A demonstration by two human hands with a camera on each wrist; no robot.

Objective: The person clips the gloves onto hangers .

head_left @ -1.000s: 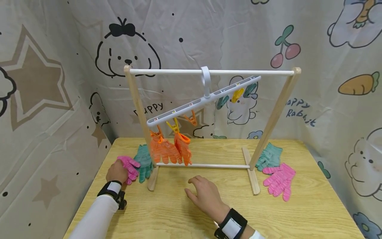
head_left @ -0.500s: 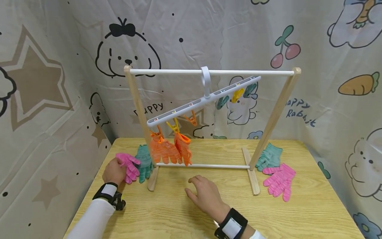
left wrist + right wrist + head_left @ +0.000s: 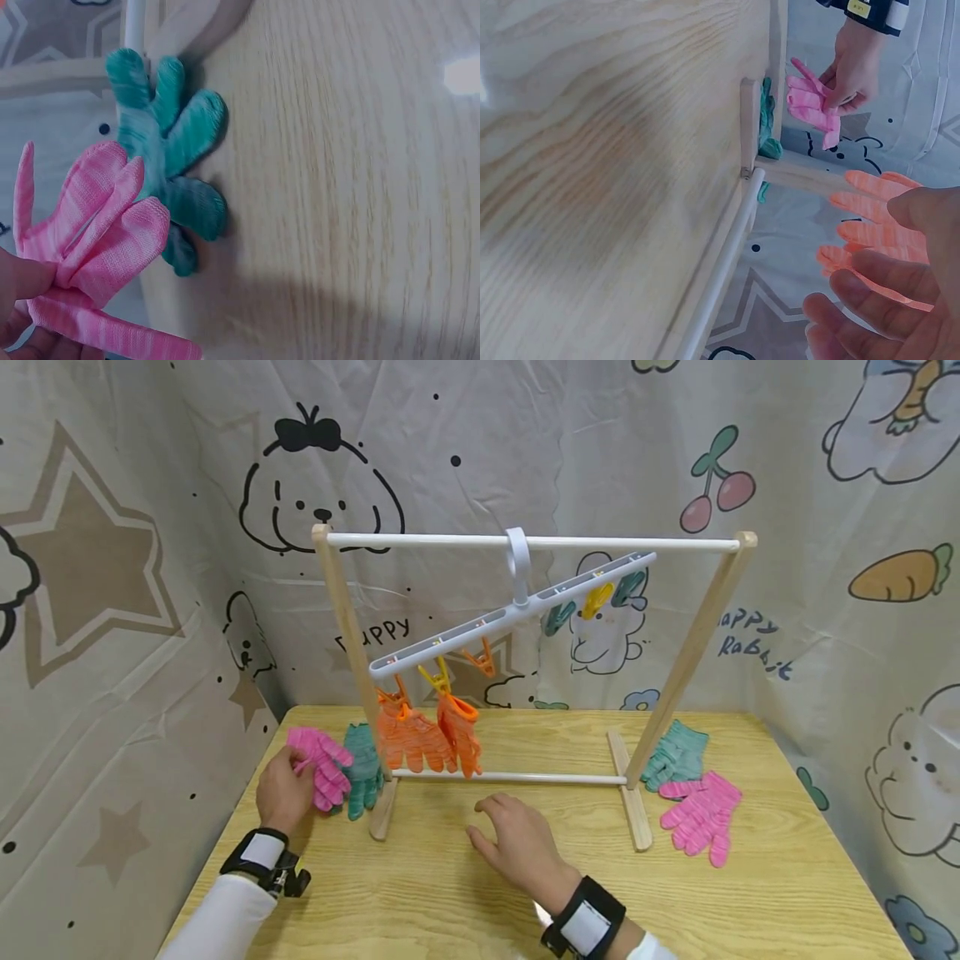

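My left hand (image 3: pixel 285 792) pinches a pink knit glove (image 3: pixel 321 767) between thumb and fingers at the left of the table. In the left wrist view the pink glove (image 3: pixel 120 247) is held up with its fingers spread, overlapping a green glove (image 3: pixel 169 150) that lies behind it. The right wrist view shows the pink glove (image 3: pixel 814 101) raised off the tabletop. My right hand (image 3: pixel 521 845) hovers over the middle front of the table, fingers loosely bent and holding nothing. Two orange gloves (image 3: pixel 414 739) hang from clothespins at the low end of a white hanger (image 3: pixel 517 608).
The hanger tilts down leftward from the white top bar (image 3: pixel 420 540) of a wooden stand (image 3: pixel 678 668). A bare orange clothespin (image 3: pixel 482 657) hangs near its middle; yellow and teal clothespins (image 3: pixel 597 599) hang on the right. A green glove (image 3: pixel 677 754) and a pink glove (image 3: pixel 705 817) lie at the right.
My left hand has drawn back slightly to the left, and the pink glove in it has shifted up and left, off the table. The right hand has stayed almost still.
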